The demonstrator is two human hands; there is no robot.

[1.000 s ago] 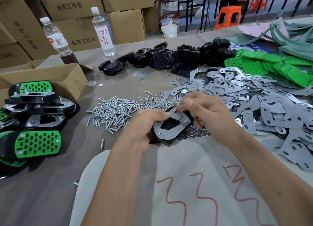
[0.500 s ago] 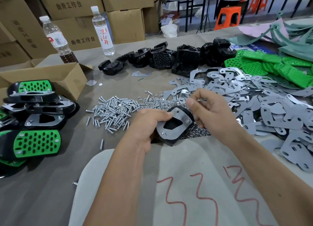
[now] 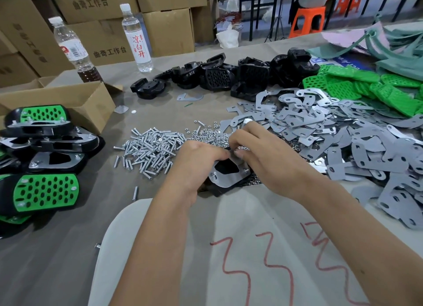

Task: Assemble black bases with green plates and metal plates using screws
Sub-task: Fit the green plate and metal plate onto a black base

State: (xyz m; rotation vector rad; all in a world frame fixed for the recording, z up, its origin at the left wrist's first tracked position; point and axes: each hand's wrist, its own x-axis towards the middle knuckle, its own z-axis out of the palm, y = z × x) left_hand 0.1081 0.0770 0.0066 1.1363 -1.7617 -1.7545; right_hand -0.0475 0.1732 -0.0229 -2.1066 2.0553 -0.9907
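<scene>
Black base (image 3: 217,190) with metal plate (image 3: 225,176) on top, held at table centre between both hands.

Left hand (image 3: 194,162) grips the assembly from its 9 o'clock side, fingers curled over the near-left edge. Right hand (image 3: 258,152) sits at 2 o'clock of the plate, fingertips pinched narrow at its far corner; what they pinch is hidden, probably a nut from the nut pile (image 3: 206,135). Plate's long axis runs roughly 7-to-1 o'clock. Two screw ends (image 3: 214,174) stand up through the plate's near corners. Judgement: the next fastening is at the far corner, nearest the right hand. Loose screws (image 3: 148,148) lie at 10 o'clock, nearer the left hand.
</scene>
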